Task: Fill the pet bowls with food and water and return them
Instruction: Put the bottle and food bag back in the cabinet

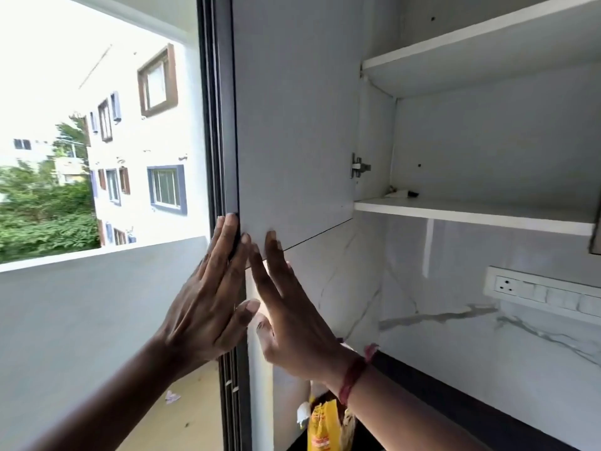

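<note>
Grey-white and plain, the cupboard door (292, 125) stands swung wide, and both hands are flat at its lower corner. The left hand (208, 307) has its fingers (227, 236) spread straight along the door's outer edge; the right hand (292, 320), a red thread (353, 374) at its wrist, lays its open fingers (273, 255) on the inside face just beside them. Neither grips anything; they look placed to steady or swing the door. Right of the fingers the shelves (471, 213) sit nearly bare, only small scraps at the back. Below the right wrist a yellow packet (320, 428), perhaps the pet food, rests on the dark tabletop (455, 395). No pet bowls show anywhere, so filling seems not yet begun
</note>
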